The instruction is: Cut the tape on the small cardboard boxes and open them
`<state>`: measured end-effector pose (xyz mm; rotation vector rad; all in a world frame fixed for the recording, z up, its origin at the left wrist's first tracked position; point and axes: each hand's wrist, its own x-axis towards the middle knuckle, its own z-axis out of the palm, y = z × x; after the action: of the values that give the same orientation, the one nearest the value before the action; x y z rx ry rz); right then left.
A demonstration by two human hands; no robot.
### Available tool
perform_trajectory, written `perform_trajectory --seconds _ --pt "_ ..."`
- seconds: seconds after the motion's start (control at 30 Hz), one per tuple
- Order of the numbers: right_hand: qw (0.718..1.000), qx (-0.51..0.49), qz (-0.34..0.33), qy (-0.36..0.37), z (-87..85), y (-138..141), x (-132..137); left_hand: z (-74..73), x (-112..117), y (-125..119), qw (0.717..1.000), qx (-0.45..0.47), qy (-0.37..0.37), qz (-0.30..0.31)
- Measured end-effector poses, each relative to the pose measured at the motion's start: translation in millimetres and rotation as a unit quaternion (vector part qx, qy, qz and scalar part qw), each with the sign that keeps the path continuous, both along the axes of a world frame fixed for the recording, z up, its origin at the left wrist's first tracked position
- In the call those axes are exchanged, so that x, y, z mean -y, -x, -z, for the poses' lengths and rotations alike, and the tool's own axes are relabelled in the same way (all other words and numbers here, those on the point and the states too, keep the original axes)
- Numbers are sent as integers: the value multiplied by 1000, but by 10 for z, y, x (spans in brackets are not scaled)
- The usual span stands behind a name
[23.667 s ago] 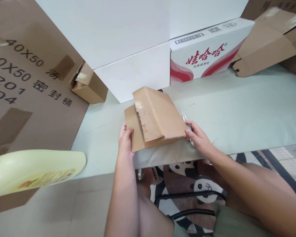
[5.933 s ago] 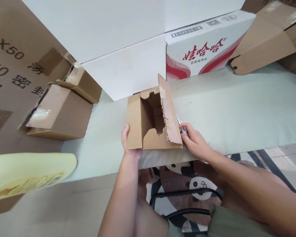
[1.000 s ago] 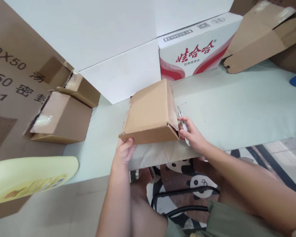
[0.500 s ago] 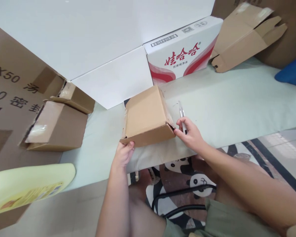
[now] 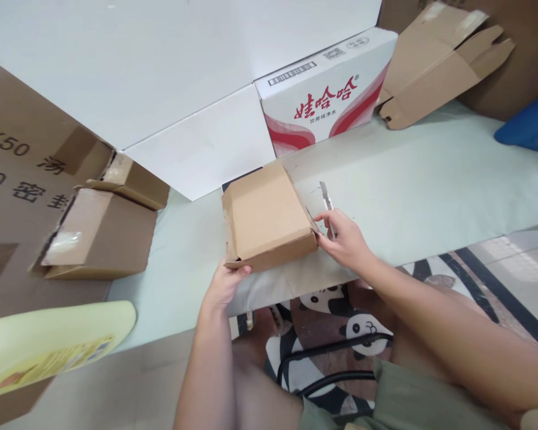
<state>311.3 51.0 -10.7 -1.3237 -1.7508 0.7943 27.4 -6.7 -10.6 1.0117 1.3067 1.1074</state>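
Note:
A small brown cardboard box [image 5: 269, 206] rests near the front edge of the cloth-covered table, its broad face up and its side edges ragged. My left hand [image 5: 226, 283] grips its front left corner, thumb along the front side and the other fingers hidden beneath. At the front right corner, my right hand [image 5: 343, 239] is closed around a utility knife [image 5: 326, 197], whose blade end points away from me. Thumb and fingertips of that hand also touch the box corner. Part of a dark flat object [image 5: 242, 178] shows behind the box.
White panels and a red-and-white carton [image 5: 325, 98] stand behind. Brown boxes [image 5: 112, 233] sit at the left, by a pale yellow bottle [image 5: 63, 340]. An opened carton [image 5: 439, 65] and a blue object [image 5: 531, 128] are at the right. Pale green cloth [image 5: 430, 173] covers the table.
The box has tipped a little flatter, showing less of its front side. My right hand has turned the knife slightly, so more of the blade's flat shows. The view has shifted slightly.

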Motion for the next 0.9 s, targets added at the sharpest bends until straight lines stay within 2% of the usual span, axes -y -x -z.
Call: perform_trajectory --seconds 0.13,0.33,0.47,0.53,0.67,0.77,0.9 --pt "996 74 -6 43 46 -17 -33 -18 8 -6 998 -60 1 36" --pt "991 -35 16 129 7 -1 -75 33 18 9 999 -35 1 19" --pt "976 -134 21 170 45 23 -92 32 13 31 1000 -16 -4 -9" --pt "969 -165 45 180 88 7 -122 -8 10 53 999 1 -20 -37" --pt "970 -147 103 162 113 -62 -171 -116 23 100 991 56 -59 -111" --pt "981 -125 50 138 57 -58 -128 -137 38 80 989 68 -54 -118" --pt "979 -139 -62 136 3 31 -28 -79 34 -8 996 46 -23 -67"
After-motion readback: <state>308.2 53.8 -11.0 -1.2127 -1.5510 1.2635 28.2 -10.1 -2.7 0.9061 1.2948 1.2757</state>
